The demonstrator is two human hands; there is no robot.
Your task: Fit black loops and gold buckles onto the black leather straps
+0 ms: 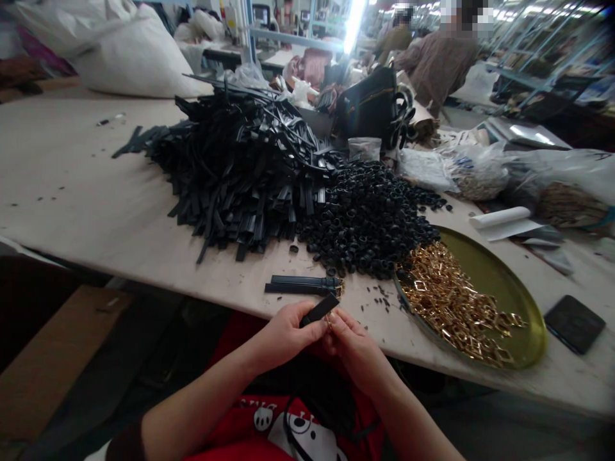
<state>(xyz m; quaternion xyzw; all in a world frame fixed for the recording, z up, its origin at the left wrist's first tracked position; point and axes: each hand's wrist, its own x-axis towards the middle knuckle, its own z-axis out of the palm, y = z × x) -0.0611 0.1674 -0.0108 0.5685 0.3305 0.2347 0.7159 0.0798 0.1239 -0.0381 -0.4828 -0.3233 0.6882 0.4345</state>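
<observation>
My left hand (288, 336) is closed around a black strap (321, 310), whose flat end sticks up past the fingers. Against it, at the table's front edge, my right hand (353, 342) pinches a small gold buckle (329, 322), partly hidden by the fingertips. Just beyond the hands lie a couple of finished-looking black straps (300, 284) with gold buckles at their right ends. A heap of loose black straps (240, 173) rises behind them. Right of that heap spreads a pile of small black loops (369, 218).
A round gold-coloured tray (526, 314) holds many gold buckles (456, 307). Beside it lies a dark flat object (575, 323). Farther back stand a black bag (369, 105), plastic bags (473, 173) and a white sack (129, 54). Another person (444, 54) is in the background.
</observation>
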